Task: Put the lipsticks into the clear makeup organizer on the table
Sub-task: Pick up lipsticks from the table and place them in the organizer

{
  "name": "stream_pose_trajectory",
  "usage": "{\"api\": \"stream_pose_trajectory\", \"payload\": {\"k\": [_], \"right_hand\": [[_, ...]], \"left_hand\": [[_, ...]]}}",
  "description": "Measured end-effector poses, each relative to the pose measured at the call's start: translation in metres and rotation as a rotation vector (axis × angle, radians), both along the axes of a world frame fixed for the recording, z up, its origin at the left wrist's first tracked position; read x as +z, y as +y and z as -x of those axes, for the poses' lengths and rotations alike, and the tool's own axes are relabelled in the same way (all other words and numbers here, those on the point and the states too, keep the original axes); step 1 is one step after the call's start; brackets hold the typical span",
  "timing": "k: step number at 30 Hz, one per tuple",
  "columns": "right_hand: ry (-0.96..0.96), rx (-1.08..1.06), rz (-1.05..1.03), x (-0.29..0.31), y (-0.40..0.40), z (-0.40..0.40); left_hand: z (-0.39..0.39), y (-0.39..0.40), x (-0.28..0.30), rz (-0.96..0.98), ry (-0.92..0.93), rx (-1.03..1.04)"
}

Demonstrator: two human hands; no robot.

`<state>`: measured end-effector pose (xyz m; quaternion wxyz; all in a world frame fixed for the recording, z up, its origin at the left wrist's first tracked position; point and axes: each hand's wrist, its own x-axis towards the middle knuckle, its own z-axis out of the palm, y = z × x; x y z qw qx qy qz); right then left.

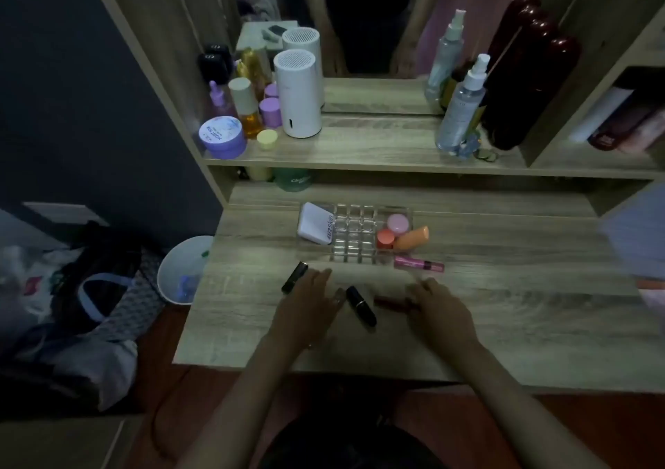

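Observation:
The clear makeup organizer (354,249) stands mid-table, its middle grid of slots bare. A white compact (316,228) fills its left end; pink and orange pots and an orange tube (412,239) fill its right end. Four lipsticks lie on the table: a black one (295,277) at left, a black one (361,306) between my hands, a dark red one (390,302) and a pink tube (419,264) by the organizer's right corner. My left hand (309,306) rests flat with fingers apart, holding nothing. My right hand (440,310) touches the dark red lipstick's right end; whether it grips it is unclear.
A wooden shelf (360,152) behind the table carries jars, bottles and a white cylinder (298,94), with a mirror above. A white bin (185,270) and bags sit on the floor at left. Pale blurred items lie at the table's right edge (640,238).

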<state>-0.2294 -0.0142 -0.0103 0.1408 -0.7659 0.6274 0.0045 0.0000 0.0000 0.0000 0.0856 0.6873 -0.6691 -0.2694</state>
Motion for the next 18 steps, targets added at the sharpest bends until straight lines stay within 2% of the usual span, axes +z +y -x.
{"api": "stream_pose_trajectory", "payload": {"k": [2, 5, 9, 15, 18], "right_hand": [[0.013, -0.039, -0.002, -0.003, 0.001, 0.005], [-0.089, -0.063, -0.045, -0.009, 0.002, 0.013], [-0.215, -0.106, -0.057, -0.005, -0.006, 0.021], [-0.464, -0.104, 0.115, 0.031, -0.027, 0.019], [-0.617, -0.155, 0.199, 0.057, -0.043, 0.003]], "left_hand": [[0.004, 0.000, -0.005, -0.015, 0.007, 0.021], [0.007, 0.004, -0.015, -0.048, -0.023, -0.014], [0.009, 0.002, -0.019, 0.012, -0.014, 0.037], [-0.004, -0.007, -0.007, 0.025, 0.174, 0.112], [-0.010, -0.028, 0.014, 0.140, 0.232, 0.194]]}}
